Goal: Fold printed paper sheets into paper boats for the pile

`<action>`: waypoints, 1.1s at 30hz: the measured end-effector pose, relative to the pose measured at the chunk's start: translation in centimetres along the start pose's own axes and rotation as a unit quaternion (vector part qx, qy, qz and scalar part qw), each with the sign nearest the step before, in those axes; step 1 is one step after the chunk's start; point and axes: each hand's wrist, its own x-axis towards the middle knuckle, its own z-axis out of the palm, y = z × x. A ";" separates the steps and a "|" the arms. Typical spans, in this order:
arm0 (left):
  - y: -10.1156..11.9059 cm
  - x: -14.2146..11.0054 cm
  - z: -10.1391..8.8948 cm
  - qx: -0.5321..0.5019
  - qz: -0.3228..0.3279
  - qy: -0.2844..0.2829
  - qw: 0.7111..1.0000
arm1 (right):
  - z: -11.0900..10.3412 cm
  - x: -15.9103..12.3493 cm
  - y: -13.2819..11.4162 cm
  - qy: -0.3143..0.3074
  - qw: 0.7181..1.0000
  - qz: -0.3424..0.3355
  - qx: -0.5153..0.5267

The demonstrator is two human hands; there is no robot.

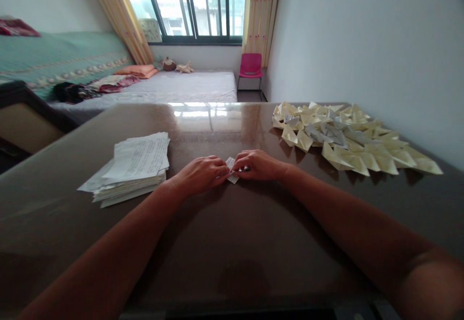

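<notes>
Between my two hands, at the middle of the brown table, is a small folded piece of printed white paper (pixel 234 179). My left hand (pixel 206 172) pinches its left side, fingers closed together. From the right, my right hand (pixel 256 164) has its fingers closed on the same paper. The fingers hide much of the folds. A stack of printed paper sheets (pixel 139 158) lies to the left of my left hand. Many folded paper pieces (pixel 369 158), mostly cream with some grey printed ones, sit in rows to the right, beyond my right forearm.
The glossy brown table (pixel 217 242) stretches under both forearms. Beyond its far edge are a bed (pixel 203 80) with soft toys, a pink chair (pixel 251 66) and a window (pixel 192 8). A white wall (pixel 362 35) runs along the right.
</notes>
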 end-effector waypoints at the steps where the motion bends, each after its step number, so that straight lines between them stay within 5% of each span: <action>1: 0.0 0.0 0.0 0.007 0.001 -0.005 1.000 | 0.1 0.0 0.0 0.005 1.000 -0.001 -0.003; 10: 0.0 0.2 0.2 -0.006 -0.011 -0.022 1.000 | -0.1 -0.3 0.6 0.001 0.999 0.033 0.024; 19: -0.8 0.6 1.4 -0.189 -0.191 0.016 0.963 | 0.4 0.2 1.0 0.009 0.974 0.210 0.090; 25: -0.1 1.0 2.0 -0.169 -0.262 0.030 0.950 | 1.5 0.7 0.0 0.065 0.957 0.282 0.013; 33: 0.9 1.2 1.5 -0.082 -0.256 -0.001 0.963 | 1.8 1.0 -0.3 0.059 0.953 0.293 -0.055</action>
